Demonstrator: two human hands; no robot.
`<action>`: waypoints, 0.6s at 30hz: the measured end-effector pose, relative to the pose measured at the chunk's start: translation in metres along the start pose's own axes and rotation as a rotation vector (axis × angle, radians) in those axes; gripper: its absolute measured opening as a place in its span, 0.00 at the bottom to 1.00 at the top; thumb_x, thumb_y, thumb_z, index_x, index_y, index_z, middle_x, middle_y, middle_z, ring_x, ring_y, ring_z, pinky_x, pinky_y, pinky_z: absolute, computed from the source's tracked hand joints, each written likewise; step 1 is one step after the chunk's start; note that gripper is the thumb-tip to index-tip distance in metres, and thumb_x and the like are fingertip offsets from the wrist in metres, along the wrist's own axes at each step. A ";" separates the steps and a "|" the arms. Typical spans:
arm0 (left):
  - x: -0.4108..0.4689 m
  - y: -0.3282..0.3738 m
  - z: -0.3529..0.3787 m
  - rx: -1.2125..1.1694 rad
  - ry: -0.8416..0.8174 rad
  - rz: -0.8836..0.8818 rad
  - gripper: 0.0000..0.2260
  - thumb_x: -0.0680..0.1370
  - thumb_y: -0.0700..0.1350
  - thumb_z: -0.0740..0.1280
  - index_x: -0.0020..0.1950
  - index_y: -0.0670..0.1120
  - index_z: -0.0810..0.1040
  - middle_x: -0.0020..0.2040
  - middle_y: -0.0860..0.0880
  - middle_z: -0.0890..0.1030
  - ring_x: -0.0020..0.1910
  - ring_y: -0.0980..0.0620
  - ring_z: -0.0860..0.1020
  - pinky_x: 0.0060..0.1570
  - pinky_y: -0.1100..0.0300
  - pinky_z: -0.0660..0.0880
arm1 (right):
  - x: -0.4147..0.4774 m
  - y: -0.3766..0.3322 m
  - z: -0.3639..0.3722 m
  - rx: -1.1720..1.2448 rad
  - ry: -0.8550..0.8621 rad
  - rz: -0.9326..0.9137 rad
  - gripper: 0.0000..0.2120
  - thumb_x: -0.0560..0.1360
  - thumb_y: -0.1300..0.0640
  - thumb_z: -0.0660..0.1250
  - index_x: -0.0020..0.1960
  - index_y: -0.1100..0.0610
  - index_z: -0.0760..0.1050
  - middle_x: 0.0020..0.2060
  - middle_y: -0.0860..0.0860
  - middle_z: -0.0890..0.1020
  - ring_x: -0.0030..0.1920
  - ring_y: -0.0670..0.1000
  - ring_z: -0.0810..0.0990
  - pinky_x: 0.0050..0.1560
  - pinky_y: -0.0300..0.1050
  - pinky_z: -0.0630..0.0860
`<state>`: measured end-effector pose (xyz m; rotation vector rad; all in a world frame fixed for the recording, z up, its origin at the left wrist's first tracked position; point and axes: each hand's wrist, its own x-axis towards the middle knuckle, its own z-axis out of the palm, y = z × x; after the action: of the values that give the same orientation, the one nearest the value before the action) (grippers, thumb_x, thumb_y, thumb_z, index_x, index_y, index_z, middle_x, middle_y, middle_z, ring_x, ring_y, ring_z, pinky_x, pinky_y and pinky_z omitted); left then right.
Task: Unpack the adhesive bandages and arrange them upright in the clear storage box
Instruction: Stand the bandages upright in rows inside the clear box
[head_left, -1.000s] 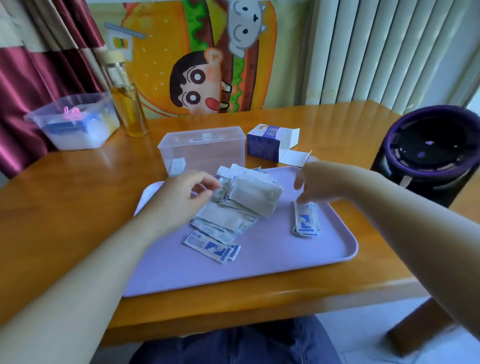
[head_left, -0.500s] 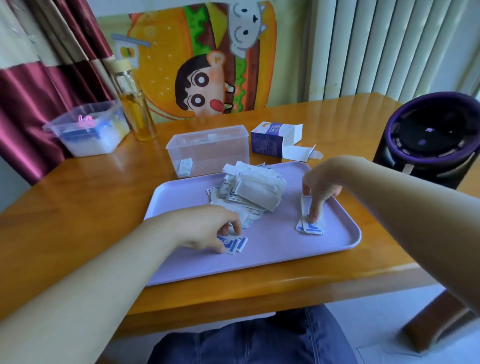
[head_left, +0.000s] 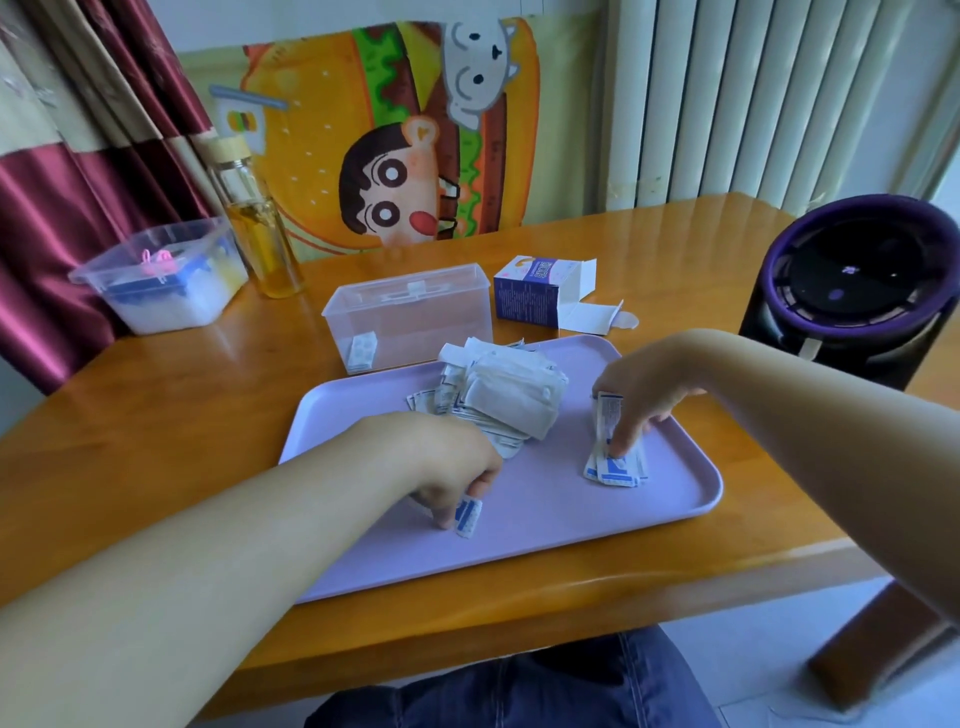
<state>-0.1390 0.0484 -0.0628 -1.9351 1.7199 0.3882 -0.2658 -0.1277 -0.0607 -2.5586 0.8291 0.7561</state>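
Bandages (head_left: 506, 410) litter the purple tray (head_left: 519, 551); at left, the grip of the left hand (head_left: 447, 462) pinches a single strip (head_left: 467, 517). Most lie heaped mid-tray, the clear storage box (head_left: 410, 312) behind. Rightward, the grip of the right hand (head_left: 644, 395) clamps a raised strip (head_left: 608, 410) over a small stack (head_left: 618, 470).

The tray (head_left: 675, 499) lies on the counter (head_left: 156, 426), carrying a bandage pile (head_left: 514, 400) at rear centre, a smaller stack (head_left: 618, 467) to the right and a loose bandage (head_left: 467, 517) front left. Behind it stands the storage box (head_left: 415, 312), with the carton (head_left: 530, 291) just right of that box.
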 end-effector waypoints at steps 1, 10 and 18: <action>0.001 0.000 -0.001 0.012 -0.008 0.005 0.12 0.72 0.43 0.72 0.48 0.50 0.69 0.50 0.49 0.71 0.51 0.49 0.70 0.31 0.61 0.62 | -0.001 0.002 0.000 0.023 0.005 -0.015 0.10 0.70 0.51 0.73 0.43 0.50 0.72 0.37 0.46 0.78 0.34 0.42 0.74 0.33 0.33 0.69; -0.028 -0.030 -0.011 -0.642 0.248 0.079 0.09 0.73 0.48 0.70 0.47 0.45 0.76 0.36 0.54 0.80 0.31 0.55 0.73 0.34 0.60 0.71 | -0.041 -0.008 -0.028 0.061 0.209 -0.210 0.05 0.74 0.49 0.68 0.49 0.46 0.74 0.48 0.45 0.83 0.46 0.46 0.81 0.48 0.41 0.78; -0.025 -0.049 0.023 -1.718 0.430 -0.115 0.07 0.80 0.40 0.61 0.52 0.38 0.76 0.44 0.40 0.81 0.34 0.50 0.81 0.36 0.57 0.78 | -0.040 -0.053 -0.006 0.573 0.330 -0.532 0.04 0.72 0.59 0.72 0.44 0.54 0.77 0.44 0.50 0.85 0.43 0.50 0.81 0.47 0.49 0.77</action>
<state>-0.0921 0.0850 -0.0586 -3.3412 1.4535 1.9924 -0.2578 -0.0721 -0.0244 -2.2249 0.3371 -0.0682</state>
